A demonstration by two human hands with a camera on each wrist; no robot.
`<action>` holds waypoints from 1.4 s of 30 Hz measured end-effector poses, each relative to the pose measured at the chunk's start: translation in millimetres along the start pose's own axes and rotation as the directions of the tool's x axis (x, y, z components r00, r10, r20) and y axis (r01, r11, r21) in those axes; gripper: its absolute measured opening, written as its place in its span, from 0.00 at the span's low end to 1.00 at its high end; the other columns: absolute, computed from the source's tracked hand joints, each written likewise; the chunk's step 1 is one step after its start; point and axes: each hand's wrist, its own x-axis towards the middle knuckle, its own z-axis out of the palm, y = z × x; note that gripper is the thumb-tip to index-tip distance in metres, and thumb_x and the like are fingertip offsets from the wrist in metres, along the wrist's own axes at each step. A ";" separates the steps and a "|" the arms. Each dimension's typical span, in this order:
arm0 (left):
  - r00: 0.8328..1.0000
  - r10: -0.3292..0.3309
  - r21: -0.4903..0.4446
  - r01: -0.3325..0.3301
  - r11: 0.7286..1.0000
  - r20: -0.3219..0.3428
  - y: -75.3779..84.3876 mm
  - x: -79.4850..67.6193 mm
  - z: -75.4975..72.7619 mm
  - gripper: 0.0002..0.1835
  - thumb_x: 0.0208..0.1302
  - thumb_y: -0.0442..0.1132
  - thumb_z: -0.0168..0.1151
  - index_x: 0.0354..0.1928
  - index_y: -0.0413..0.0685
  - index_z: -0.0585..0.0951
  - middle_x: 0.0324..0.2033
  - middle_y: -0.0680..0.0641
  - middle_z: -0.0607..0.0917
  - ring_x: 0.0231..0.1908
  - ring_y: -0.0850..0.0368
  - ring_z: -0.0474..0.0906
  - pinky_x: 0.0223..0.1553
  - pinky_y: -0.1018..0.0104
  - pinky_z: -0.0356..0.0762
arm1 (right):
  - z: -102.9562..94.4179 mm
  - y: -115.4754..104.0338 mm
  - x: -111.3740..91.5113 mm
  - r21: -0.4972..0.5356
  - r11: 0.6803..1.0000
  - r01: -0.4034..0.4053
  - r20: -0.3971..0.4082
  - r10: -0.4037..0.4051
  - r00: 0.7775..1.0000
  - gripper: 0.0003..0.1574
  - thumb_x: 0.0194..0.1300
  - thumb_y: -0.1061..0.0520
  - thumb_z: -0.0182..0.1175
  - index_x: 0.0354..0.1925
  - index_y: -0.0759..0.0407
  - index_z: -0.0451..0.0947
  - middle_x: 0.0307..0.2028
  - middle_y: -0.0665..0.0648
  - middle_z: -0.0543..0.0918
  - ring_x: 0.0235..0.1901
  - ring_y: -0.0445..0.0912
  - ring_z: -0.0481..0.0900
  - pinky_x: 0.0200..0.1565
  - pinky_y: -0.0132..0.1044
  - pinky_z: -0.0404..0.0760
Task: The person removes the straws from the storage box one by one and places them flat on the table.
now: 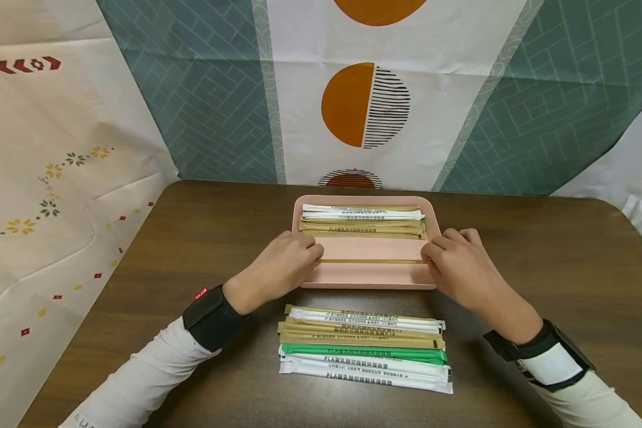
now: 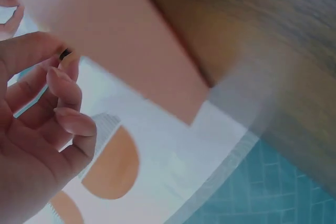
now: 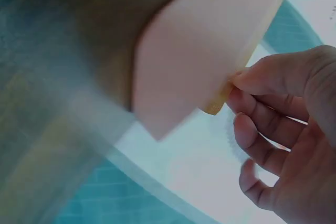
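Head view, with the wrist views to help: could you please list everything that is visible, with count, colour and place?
Table: one, brown, below everything
Tray: one, pink, far middle of table
Straws in tray: several, mostly white and tan, far half of tray
Held straw: one, tan, stretched between both grips
Straws on table: several overlapping, tan, white, green, nearer than tray
Patterned cloth: one, teal, white, orange, behind table
Flowered cloth: one, whitish, left
Plain fabric: white, right edge, count unclear
Wristbands: two, mainly black, one per wrist
Sleeves: two, white, on forearms
Left grip: one, bare, tray's left side
Right grip: one, bare, tray's right side
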 end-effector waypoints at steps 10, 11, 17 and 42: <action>1.000 -0.026 -0.017 0.026 1.000 -0.013 28.5 -23.9 -28.2 0.06 0.56 0.35 0.71 0.30 0.47 0.80 0.22 0.52 0.76 0.22 0.59 0.70 0.24 0.68 0.58 | -24.1 -27.6 -20.4 0.020 0.999 0.043 -0.045 -0.042 0.998 0.17 0.39 0.71 0.73 0.26 0.58 0.78 0.24 0.53 0.80 0.29 0.50 0.72 0.39 0.51 0.65; 1.000 -0.023 -0.018 0.023 1.000 -0.012 31.2 -26.0 -29.5 0.06 0.56 0.35 0.71 0.30 0.47 0.80 0.22 0.52 0.76 0.22 0.60 0.70 0.25 0.69 0.58 | -25.0 -30.1 -22.8 0.020 0.999 0.045 -0.044 -0.044 0.998 0.17 0.39 0.71 0.73 0.26 0.58 0.78 0.24 0.52 0.80 0.29 0.49 0.72 0.39 0.51 0.65; 1.000 -0.024 -0.058 0.025 0.998 0.020 42.2 -41.9 -31.0 0.06 0.57 0.35 0.70 0.31 0.48 0.80 0.23 0.54 0.77 0.24 0.62 0.70 0.26 0.70 0.60 | -27.4 -44.9 -36.5 0.026 0.997 0.067 -0.034 -0.066 0.997 0.19 0.36 0.69 0.75 0.25 0.57 0.77 0.24 0.51 0.79 0.28 0.48 0.71 0.39 0.51 0.64; 0.997 -0.012 -0.143 0.023 0.989 0.079 49.4 -67.4 -10.2 0.06 0.59 0.41 0.69 0.29 0.52 0.80 0.24 0.56 0.78 0.26 0.62 0.72 0.28 0.69 0.64 | -13.4 -62.8 -62.5 0.066 0.993 0.098 0.054 -0.101 0.993 0.20 0.37 0.63 0.76 0.24 0.48 0.75 0.24 0.43 0.76 0.29 0.42 0.72 0.40 0.50 0.67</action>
